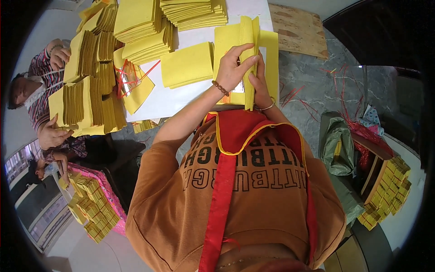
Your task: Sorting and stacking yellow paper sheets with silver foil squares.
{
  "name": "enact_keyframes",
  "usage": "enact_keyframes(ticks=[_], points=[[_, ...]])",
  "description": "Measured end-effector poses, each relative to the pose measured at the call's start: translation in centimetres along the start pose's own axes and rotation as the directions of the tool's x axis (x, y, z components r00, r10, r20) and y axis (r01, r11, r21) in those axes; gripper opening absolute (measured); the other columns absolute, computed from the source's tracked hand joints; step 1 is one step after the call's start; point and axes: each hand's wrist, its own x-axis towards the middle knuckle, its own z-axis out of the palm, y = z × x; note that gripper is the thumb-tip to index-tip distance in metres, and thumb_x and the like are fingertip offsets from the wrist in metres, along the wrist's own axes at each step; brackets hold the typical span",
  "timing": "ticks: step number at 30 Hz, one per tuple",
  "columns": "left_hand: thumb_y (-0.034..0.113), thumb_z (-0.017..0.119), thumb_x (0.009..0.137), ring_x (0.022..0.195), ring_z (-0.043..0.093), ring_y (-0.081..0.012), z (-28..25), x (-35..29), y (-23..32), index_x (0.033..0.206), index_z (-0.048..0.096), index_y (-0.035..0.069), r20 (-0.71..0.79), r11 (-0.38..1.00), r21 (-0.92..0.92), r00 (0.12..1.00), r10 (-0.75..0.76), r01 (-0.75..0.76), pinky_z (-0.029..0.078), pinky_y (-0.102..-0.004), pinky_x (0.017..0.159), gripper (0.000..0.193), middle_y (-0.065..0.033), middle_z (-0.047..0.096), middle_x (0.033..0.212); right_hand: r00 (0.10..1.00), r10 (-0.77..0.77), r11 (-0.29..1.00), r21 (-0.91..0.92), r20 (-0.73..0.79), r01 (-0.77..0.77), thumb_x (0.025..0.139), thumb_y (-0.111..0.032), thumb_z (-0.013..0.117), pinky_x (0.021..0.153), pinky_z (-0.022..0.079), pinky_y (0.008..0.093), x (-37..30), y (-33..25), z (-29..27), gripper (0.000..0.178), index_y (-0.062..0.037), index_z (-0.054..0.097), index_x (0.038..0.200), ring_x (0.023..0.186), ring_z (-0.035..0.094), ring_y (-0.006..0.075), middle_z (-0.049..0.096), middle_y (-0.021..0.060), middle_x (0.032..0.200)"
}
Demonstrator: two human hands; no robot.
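At the near edge of the white table (156,97), both my hands grip a folded yellow paper sheet (247,34) that stands on edge. My left hand (233,68), with a beaded bracelet, has its thumb and fingers about the near part of the fold. My right hand (260,88) presses the sheet from the right side, its fingers partly hidden. Flat yellow paper (271,59) lies under and behind the fold. Just left of my hands rests a stack of yellow paper (186,65).
Tall stacks of yellow paper (138,20) fill the table's far left. Red strips (131,79) lie over a yellow sheet there. A co-worker (43,86) in stripes handles stacks at the left. To the right are a wooden board (299,29), a green bag (337,145) and yellow bundles (389,186).
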Motion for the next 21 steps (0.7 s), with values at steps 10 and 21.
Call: enact_keyframes(ticks=[10, 21], points=[[0.021, 0.061, 0.082, 0.066, 0.048, -0.0127, -0.02, 0.07, -0.24, 0.11, 0.057, 0.004, 0.005, 0.998, -0.055, 1.0, -0.018, 0.018, 0.041, -0.0244, 0.058, 0.033, -0.0094, 0.058, 0.092, 1.0, -0.006, 1.0, 0.012, 0.005, 0.006, 0.085, -0.029, 0.046, 0.107, 0.011, 0.0337, -0.05, 0.09, -0.22, 0.076, -0.0014, 0.001, 0.139, 0.133, 0.011, 0.0236, 0.01, 0.0128, 0.144], [0.012, 0.052, 0.084, 0.065, 0.047, -0.013, -0.03, -0.23, 0.27, 0.108, 0.053, 0.002, -0.058, 0.991, -0.05, 0.99, -0.125, 0.122, 0.042, -0.0259, 0.061, 0.026, -0.0094, 0.055, 0.089, 1.0, -0.018, 0.999, 0.029, 0.021, 0.018, 0.084, -0.023, 0.046, 0.107, 0.01, 0.0335, -0.02, -0.02, -0.08, 0.074, -0.0017, 0.001, 0.14, 0.133, 0.01, 0.0232, 0.009, 0.0128, 0.145]])
